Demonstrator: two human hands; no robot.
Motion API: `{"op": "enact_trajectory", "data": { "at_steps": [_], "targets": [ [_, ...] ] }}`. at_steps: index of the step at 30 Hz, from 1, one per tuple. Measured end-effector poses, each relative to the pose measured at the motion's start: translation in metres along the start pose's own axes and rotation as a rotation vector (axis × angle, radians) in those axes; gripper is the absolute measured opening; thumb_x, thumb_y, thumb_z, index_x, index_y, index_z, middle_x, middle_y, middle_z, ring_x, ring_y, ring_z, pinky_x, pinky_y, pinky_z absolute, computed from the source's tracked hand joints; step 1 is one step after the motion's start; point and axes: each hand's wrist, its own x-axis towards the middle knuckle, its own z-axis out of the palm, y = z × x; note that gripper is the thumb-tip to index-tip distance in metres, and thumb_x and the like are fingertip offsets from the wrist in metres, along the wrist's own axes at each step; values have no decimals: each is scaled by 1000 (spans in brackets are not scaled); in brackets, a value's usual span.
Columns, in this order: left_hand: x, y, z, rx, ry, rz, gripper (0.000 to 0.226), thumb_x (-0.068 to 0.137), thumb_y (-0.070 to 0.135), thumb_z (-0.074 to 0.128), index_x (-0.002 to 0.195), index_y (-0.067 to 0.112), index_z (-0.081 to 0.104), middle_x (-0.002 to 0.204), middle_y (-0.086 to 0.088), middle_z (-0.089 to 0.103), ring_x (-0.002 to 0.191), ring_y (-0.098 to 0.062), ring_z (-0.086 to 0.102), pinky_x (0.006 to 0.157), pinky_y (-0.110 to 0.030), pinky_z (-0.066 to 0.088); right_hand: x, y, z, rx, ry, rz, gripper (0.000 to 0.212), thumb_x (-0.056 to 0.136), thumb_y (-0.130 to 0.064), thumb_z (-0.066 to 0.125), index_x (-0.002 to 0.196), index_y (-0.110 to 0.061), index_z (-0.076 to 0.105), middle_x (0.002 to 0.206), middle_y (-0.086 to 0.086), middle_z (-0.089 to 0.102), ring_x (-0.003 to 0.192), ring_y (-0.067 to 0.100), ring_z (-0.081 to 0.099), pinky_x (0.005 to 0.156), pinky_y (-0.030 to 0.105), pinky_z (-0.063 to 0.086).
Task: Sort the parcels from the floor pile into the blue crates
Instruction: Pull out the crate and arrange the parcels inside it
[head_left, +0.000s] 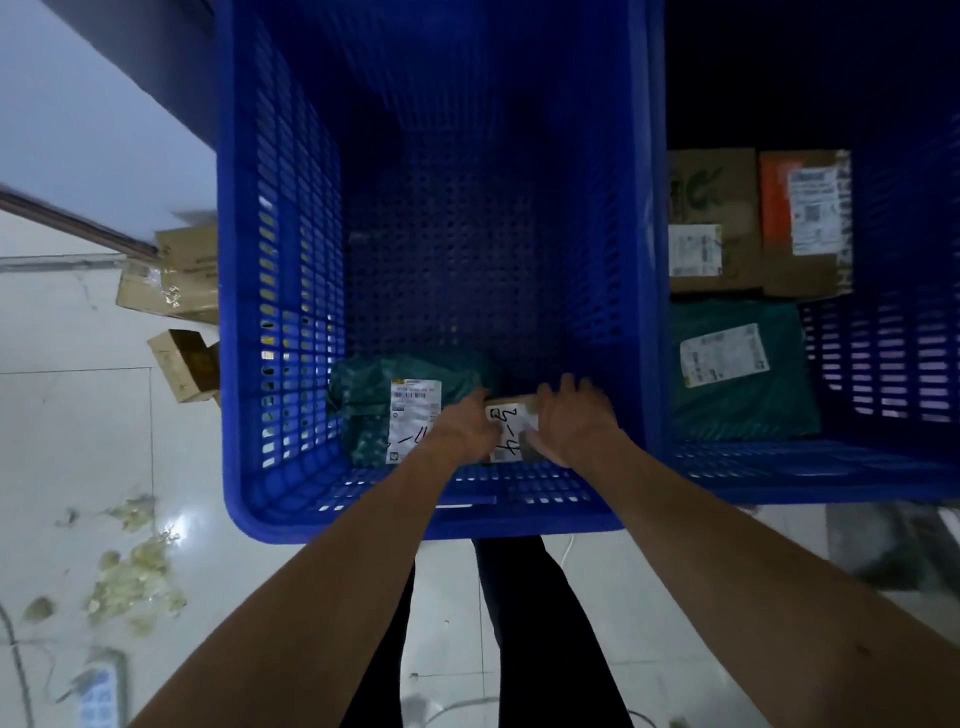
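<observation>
Currently both hands clamp one parcel. Left hand (462, 431): fingers curled round the left edge of the small box (505, 434); fingertips hidden under the hand. Right hand (574, 421): fingers bent over the box's far-right edge, thumb on the near side, so the box is pinched betw. thumb and fingers.

Box pos.: betw. the two sets of fingers, low inside the centre crate (280, 312), close to its front wall. Contact w/ the crate floor cannot be told. Box top carries a white label w/ black handwritten marks.

Just left of the left-hand fingers: green bag (363, 395) w/ printed label, lying in the same crate and running under the left hand. Beyond the fingers: bare perforated crate bottom.

Right of the right-hand fingers, past the crate wall: right crate (779, 467). Contents: green mailer (737, 405) w/ label at the near end. Beyond it are a plain carton (727, 197) and an orange-marked carton (810, 260), side by side, each labelled.

Well left of the fingers, outside the crates: floor cartons (171, 291) on the tiled floor (78, 415).

Nearer the body than the fingers: both forearms cross the front rim. Below them are dark trousers (524, 597). Pale scraps (135, 571) lie on the floor at lower left.
</observation>
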Motion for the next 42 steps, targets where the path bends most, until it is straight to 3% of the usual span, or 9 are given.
{"op": "enact_trajectory", "data": {
  "at_steps": [4, 9, 15, 19, 23, 29, 36, 39, 42],
  "targets": [
    [19, -12, 16, 194, 18, 16, 57, 97, 25, 60, 149, 18, 39, 131, -15, 63, 114, -32, 63, 88, -36, 53, 20, -4, 16, -30, -50, -5, 65, 103, -50, 43, 151, -9, 30, 152, 22, 33, 137, 40, 36, 110, 46, 33],
    [34, -18, 17, 340, 28, 58, 46, 97, 30, 63, 139, 19, 48, 126, -12, 66, 112, -30, 63, 89, -35, 51, 38, -7, 26, -31, -82, -13, 60, 103, -44, 46, 150, -10, 32, 151, 20, 36, 134, 37, 38, 110, 44, 34],
    [49, -16, 9, 541, 42, 126, 51, 98, 35, 59, 145, 22, 45, 125, -12, 68, 110, -31, 65, 90, -39, 53, 57, -9, 29, -122, -125, 11, 68, 102, -42, 48, 156, -10, 23, 156, 19, 31, 140, 37, 31, 115, 45, 27],
    [53, -16, 12, 665, 106, 159, 43, 100, 40, 56, 138, 22, 49, 116, -11, 70, 104, -30, 67, 84, -39, 56, 72, -16, 38, -61, -155, 25, 73, 100, -44, 53, 155, -6, 24, 152, 21, 35, 137, 37, 36, 110, 43, 34],
    [61, -14, 13, 760, 129, 137, 43, 99, 50, 56, 132, 23, 55, 108, -7, 71, 100, -27, 68, 73, -34, 48, 84, -18, 42, -79, -167, 29, 76, 98, -43, 58, 154, -6, 24, 150, 20, 37, 134, 35, 40, 106, 42, 37],
    [70, -8, 13, 740, 113, 102, 41, 95, 53, 60, 120, 21, 64, 108, -8, 71, 100, -26, 67, 74, -33, 45, 97, -16, 51, -85, -158, 10, 73, 101, -44, 51, 155, -7, 21, 151, 19, 37, 134, 35, 40, 108, 44, 36],
    [67, -10, 10, 661, 115, 77, 48, 91, 55, 65, 115, 14, 62, 108, -10, 70, 101, -27, 66, 74, -34, 46, 95, -10, 56, -13, -141, -55, 84, 93, -46, 63, 153, -6, 21, 150, 16, 36, 135, 34, 37, 112, 45, 30],
    [73, -9, 2, 653, 9, 92, 41, 91, 43, 71, 115, 11, 61, 111, -9, 68, 104, -27, 65, 78, -32, 47, 94, -14, 59, -72, -118, -39, 83, 95, -37, 64, 154, -3, 18, 153, 19, 33, 137, 35, 37, 113, 46, 30],
    [79, -16, -5, 685, -42, 125, 34, 90, 29, 72, 117, 13, 60, 115, -9, 68, 103, -25, 64, 77, -29, 47, 95, -17, 57, -88, -122, -91, 96, 86, -32, 76, 155, -4, 15, 153, 18, 33, 137, 35, 37, 113, 47, 31]
  ]
}}
